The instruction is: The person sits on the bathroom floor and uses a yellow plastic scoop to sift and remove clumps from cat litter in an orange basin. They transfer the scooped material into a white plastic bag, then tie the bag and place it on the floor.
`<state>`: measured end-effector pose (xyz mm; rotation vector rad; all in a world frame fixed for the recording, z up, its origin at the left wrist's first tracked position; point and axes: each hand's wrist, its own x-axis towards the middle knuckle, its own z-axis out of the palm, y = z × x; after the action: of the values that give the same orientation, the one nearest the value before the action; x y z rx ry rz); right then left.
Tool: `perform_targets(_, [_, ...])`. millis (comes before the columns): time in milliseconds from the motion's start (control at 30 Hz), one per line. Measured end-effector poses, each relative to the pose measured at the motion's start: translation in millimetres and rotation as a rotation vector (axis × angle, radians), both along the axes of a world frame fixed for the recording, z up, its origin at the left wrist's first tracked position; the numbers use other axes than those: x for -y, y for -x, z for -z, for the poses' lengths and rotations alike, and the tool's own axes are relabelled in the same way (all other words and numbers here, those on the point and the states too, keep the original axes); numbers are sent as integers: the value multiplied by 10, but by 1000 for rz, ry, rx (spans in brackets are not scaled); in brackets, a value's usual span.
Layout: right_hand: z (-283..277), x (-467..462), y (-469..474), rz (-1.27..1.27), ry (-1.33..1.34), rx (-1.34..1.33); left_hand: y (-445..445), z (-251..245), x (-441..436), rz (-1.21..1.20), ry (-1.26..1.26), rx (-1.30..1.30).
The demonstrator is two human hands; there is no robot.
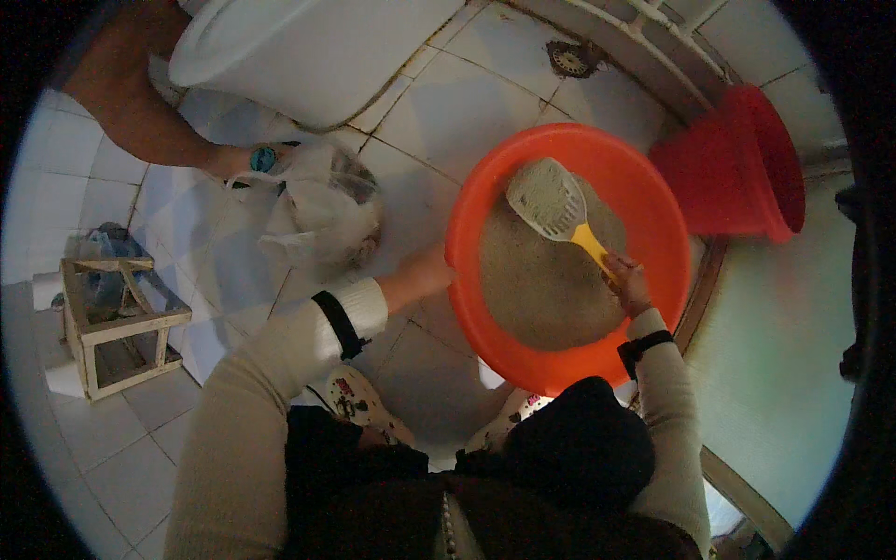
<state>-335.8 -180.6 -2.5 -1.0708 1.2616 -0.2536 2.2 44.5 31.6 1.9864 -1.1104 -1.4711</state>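
Observation:
My right hand (628, 281) grips the yellow handle of a slotted litter scoop (553, 196). Grey-beige granules heap in the scoop's pale head, above the basin. Below it, a layer of granular litter (553, 294) covers the bottom of a round orange plastic basin (465, 210). My left hand (428, 275) is at the basin's left rim, blurred, its fingers mostly hidden there. Left of the basin, another person's hand (231, 164), with a turquoise band at the wrist, holds a translucent plastic bag (315, 203) whose contents are unclear.
A red bucket (728, 168) lies tilted against the basin's right side. Behind stands a white tub-like fixture (301, 56); a floor drain (572, 60) lies near white pipes (658, 28). A wooden frame stool (129, 325) is at left. My patterned shoes (357, 395) rest on floor tiles.

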Motion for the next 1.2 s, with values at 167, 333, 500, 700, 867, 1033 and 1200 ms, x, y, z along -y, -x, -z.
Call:
perform_targets(167, [-243,-47,286,22,-52,88,-7,8,-19,30,54,-1])
perform_targets(333, [-476,-101,135,153,-39,119,-14,55,-33,-8,91,-54])
perform_targets(500, [-757,-271,44,177,-24,62,-13,19,-70,-48,80,-31])
perform_targets(700, [-879,-343,187,153,-58,40,-27,-152,-15,43,-56,82])
perform_targets(867, [-835,-451,290,230,-52,65,-16,-99,3,-5,-45,58])
perform_targets(1033, [-874,-415,281,148,1,18,-19,-32,-56,-9,33,1])
perform_targets(1200, [-1043,-408,39,109,46,62,50,70,-100,-55,436,-137])
